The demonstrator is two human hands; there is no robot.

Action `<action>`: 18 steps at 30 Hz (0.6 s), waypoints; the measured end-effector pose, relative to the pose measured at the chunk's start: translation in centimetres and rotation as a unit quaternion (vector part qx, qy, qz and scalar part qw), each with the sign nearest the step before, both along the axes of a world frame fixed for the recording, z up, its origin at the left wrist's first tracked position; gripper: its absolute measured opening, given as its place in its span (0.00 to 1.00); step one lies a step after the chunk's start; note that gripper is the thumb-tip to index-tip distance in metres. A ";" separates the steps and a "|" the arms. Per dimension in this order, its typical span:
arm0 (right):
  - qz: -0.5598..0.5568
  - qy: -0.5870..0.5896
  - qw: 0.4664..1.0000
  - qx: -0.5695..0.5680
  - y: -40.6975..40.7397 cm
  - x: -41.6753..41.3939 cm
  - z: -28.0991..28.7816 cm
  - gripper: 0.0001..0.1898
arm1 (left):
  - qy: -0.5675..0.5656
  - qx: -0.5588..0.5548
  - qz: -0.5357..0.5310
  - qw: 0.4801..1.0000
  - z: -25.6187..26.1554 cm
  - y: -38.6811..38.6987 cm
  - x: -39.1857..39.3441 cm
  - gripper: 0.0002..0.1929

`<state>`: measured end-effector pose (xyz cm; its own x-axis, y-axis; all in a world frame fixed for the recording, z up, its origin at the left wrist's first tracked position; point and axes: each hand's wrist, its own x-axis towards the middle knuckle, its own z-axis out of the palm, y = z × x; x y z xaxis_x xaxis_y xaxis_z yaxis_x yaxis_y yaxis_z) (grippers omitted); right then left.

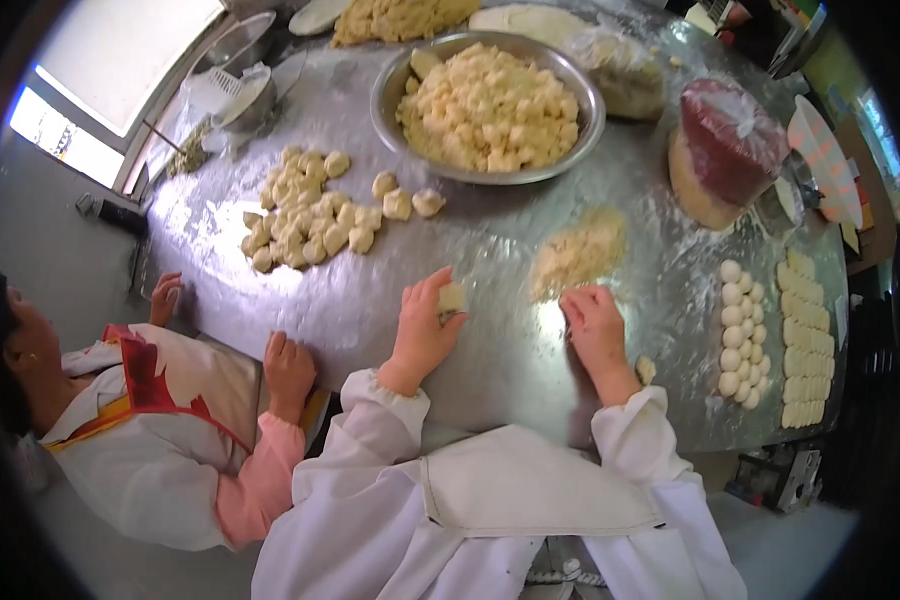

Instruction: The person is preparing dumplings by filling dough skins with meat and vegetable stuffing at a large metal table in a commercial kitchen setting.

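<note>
My left hand [426,324] rests at the near part of the steel table [495,390], its fingers curved around a small pale dough piece [451,298] that lies by the thumb and fingers. My right hand [592,324] has its fingertips bent together at the near edge of a pile of yellowish crumbs [581,251]; whether something is pinched in them is hidden. Beyond both hands stands a steel bowl [487,178] heaped with pale yellow chunks [495,105]. Many dough balls [307,217] lie to the left, and a small dough scrap [645,370] sits beside my right wrist.
A co-worker [165,420] sits at the left, hands at the table edge. White balls [731,337] and rows of flat dough pieces [804,352] lie at the right. Behind them are a bag of dark red filling [731,142] and a bowl [825,161].
</note>
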<state>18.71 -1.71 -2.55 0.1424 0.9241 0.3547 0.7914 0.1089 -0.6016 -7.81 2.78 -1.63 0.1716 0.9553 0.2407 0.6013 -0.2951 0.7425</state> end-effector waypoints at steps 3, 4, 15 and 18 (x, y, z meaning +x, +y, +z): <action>0.015 -0.005 1.000 -0.013 0.0 0.1 -0.1 0.09 | 0.014 -0.012 -0.024 1.000 0.5 -0.5 0.1 0.32; 0.013 -0.005 1.000 -0.016 -0.4 0.2 -0.1 0.09 | 0.008 -0.005 -0.013 1.000 0.5 -0.4 0.1 0.32; -0.071 -0.026 0.989 -0.127 -1.9 0.5 0.6 0.31 | 0.109 0.066 0.023 0.992 -2.9 1.9 2.9 0.13; -0.080 -0.030 0.992 -0.098 -1.9 -0.2 1.3 0.30 | 0.112 0.106 -0.017 0.988 -1.7 1.7 3.1 0.14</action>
